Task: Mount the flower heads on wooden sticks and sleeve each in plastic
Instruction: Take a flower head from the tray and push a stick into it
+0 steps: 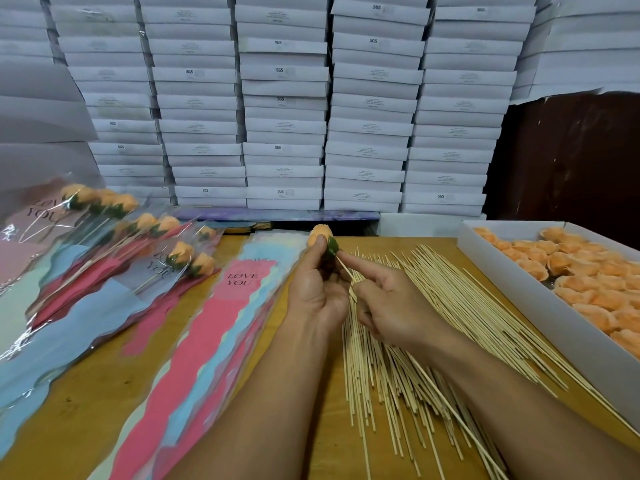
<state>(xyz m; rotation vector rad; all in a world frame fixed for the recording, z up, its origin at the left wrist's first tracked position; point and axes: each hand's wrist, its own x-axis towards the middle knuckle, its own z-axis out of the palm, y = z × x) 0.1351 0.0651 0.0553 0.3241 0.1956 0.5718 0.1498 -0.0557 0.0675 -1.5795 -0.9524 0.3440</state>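
My left hand [317, 289] grips an orange flower head [320, 235] with a green base, held up over the middle of the table. My right hand [384, 299] pinches a thin wooden stick [344, 268] whose tip meets the flower's green base, the index finger stretched along it. Beneath both hands lies a wide heap of loose wooden sticks [433, 323]. A stack of pink and blue "LOVE YOU" plastic sleeves [221, 327] lies left of my hands. Several sleeved flowers on sticks [149, 244] are piled at the far left.
A white box [540, 306] holding several orange flower heads [588, 275] runs along the right side. Stacked white cartons [284, 109] form a wall behind the wooden table [100, 403]. A dark panel stands at the back right.
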